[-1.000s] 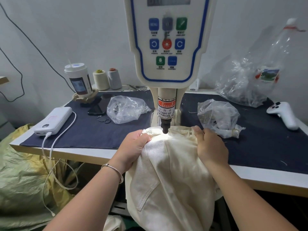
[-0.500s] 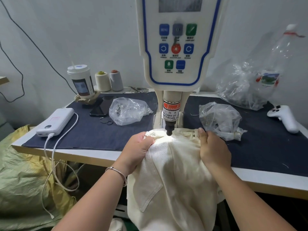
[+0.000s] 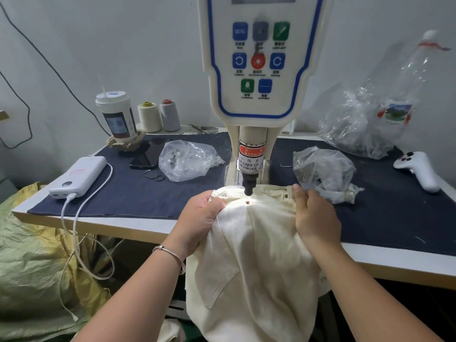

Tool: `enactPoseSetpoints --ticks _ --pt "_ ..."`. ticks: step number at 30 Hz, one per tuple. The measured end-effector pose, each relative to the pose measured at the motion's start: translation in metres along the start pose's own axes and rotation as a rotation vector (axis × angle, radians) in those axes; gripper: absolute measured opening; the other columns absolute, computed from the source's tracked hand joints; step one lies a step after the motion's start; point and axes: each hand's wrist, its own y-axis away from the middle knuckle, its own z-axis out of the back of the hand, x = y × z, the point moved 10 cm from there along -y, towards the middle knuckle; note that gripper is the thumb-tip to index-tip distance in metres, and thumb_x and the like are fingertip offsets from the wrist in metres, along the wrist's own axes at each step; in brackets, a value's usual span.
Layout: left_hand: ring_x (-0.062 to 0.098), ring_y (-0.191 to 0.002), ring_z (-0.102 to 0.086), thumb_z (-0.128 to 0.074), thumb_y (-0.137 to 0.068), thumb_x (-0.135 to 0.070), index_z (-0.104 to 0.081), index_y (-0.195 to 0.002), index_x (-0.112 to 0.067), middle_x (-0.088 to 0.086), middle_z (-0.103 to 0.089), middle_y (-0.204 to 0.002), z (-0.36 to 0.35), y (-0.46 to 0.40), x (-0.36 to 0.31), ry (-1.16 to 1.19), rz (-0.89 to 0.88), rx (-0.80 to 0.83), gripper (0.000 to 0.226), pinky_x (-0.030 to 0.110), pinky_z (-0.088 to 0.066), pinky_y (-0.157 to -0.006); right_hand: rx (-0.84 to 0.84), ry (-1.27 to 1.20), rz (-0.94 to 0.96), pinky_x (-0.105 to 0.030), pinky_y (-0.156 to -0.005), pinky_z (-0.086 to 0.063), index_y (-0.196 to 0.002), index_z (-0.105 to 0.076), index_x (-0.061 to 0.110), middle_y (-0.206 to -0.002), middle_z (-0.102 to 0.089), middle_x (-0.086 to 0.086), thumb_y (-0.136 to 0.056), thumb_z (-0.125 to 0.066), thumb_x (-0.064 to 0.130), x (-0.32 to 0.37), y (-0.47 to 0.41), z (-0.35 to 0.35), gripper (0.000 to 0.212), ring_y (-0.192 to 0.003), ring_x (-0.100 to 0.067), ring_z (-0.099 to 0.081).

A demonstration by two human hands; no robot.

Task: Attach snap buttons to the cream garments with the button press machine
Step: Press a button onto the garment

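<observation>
Cream garment (image 3: 249,255) was gripped at desk's (image 3: 138,228) front edge by both hands, L (image 3: 199,218) & R (image 3: 313,215), waistband crosswise under press head (image 3: 249,186).

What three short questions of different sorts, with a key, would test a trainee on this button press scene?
1. True or false: both hands grip the cream garment under the press head.
2. Which lies nearest the left hand? A) white controller B) bag of small metal parts C) thread cones
3. Fill in: the power bank lies at the table's ____ edge, as the person sees it.

Key: 1 true: left hand and right hand both hold it. 2 B, the bag. 3 left.
</observation>
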Motion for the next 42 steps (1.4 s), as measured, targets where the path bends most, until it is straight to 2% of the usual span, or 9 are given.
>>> enactPoseSetpoints --ticks 8,12,19,23,25,28,35,38,42 --pt "0.012 -0.06 -0.041 -0.056 -0.071 -0.026 -0.05 -0.066 -0.014 -0.001 -0.047 -0.065 0.006 0.007 -0.004 0.012 0.008 -0.101 0.014 0.025 -0.035 -0.054 -0.053 -0.189 0.009 -0.037 -0.072 -0.04 -0.091 -0.059 0.009 -0.086 -0.062 -0.005 -0.099 -0.035 0.051 0.008 0.007 0.016 0.049 -0.091 -0.03 -0.059" --pt "0.015 -0.061 -0.035 -0.055 -0.075 -0.028 -0.048 -0.068 -0.015 0.001 -0.04 -0.064 0.005 0.025 -0.009 0.028 -0.001 -0.104 0.016 0.028 -0.03 -0.053 -0.021 -0.519 0.068 -0.025 -0.06 -0.039 -0.076 -0.058 0.013 -0.066 -0.057 0.004 -0.089 -0.046 0.059 0.02 0.024 0.042 0.049 -0.063 -0.003 -0.054" --pt "0.022 -0.07 -0.043 -0.055 -0.065 -0.032 -0.059 -0.06 -0.022 0.006 -0.05 -0.072 0.014 0.06 0.001 -0.034 0.211 -0.089 0.012 0.033 -0.033 -0.063 0.526 -0.679 -0.378 -0.029 -0.065 -0.052 -0.088 -0.073 0.002 -0.079 -0.074 -0.014 -0.09 -0.063 0.046 -0.002 0.071 0.013 0.045 -0.069 -0.026 -0.071" --pt "0.022 -0.074 -0.043 -0.056 -0.065 -0.034 -0.061 -0.066 -0.022 0.008 -0.049 -0.077 0.016 0.07 -0.011 -0.08 0.227 -0.05 0.012 0.037 -0.032 -0.07 0.39 -0.705 -0.194 -0.032 -0.073 -0.053 -0.09 -0.072 0.007 -0.08 -0.075 -0.009 -0.094 -0.06 0.041 0.022 0.068 0.036 0.036 -0.078 -0.022 -0.071" --pt "0.025 -0.075 -0.045 -0.056 -0.066 -0.031 -0.063 -0.073 -0.019 0.012 -0.052 -0.08 0.023 0.069 -0.025 -0.046 0.205 -0.094 0.016 0.039 -0.033 -0.071 0.284 -0.655 -0.114 -0.024 -0.055 -0.05 -0.099 -0.068 0.003 -0.063 -0.069 0.001 -0.095 -0.057 0.038 0.04 0.062 0.056 0.037 -0.057 -0.011 -0.064" --pt "0.028 -0.073 -0.053 -0.056 -0.062 -0.026 -0.067 -0.082 -0.011 0.017 -0.059 -0.083 0.035 0.066 -0.037 0.113 0.23 -0.151 0.027 0.039 -0.04 -0.067 0.271 -0.726 -0.07 -0.023 -0.054 -0.047 -0.103 -0.063 -0.002 -0.075 -0.07 -0.016 -0.096 -0.055 0.04 0.062 0.06 0.073 0.043 -0.057 -0.022 -0.064" --pt "0.025 -0.073 -0.061 -0.058 -0.057 -0.017 -0.067 -0.087 -0.003 0.014 -0.063 -0.085 0.03 0.096 -0.038 0.157 0.296 0.32 0.035 0.031 -0.051 -0.065 0.642 -0.633 -0.036 -0.047 -0.097 -0.049 -0.111 -0.064 -0.007 -0.114 -0.063 -0.029 -0.097 -0.055 0.033 0.079 0.091 0.079 0.043 -0.105 -0.041 -0.064" --pt "0.016 -0.085 -0.065 -0.059 -0.07 -0.027 -0.064 -0.098 -0.003 0.003 -0.071 -0.094 0.036 0.111 -0.057 -0.063 0.242 0.482 0.037 0.027 -0.051 -0.076 0.833 -0.637 0.097 -0.032 -0.069 -0.052 -0.091 -0.076 0.008 -0.085 -0.072 -0.013 -0.095 -0.057 0.033 0.107 0.116 0.091 0.031 -0.072 -0.024 -0.065" --pt "0.027 -0.128 -0.059 -0.073 -0.067 -0.072 -0.06 -0.134 -0.01 0.01 -0.065 -0.135 0.006 0.131 -0.112 -0.278 0.168 0.646 0.092 0.046 -0.042 -0.109 0.812 -0.259 0.398 -0.011 -0.045 -0.033 -0.069 -0.066 0.017 -0.054 -0.051 0.015 -0.096 -0.056 0.038 0.148 0.137 0.106 0.036 -0.046 0.002 -0.044"
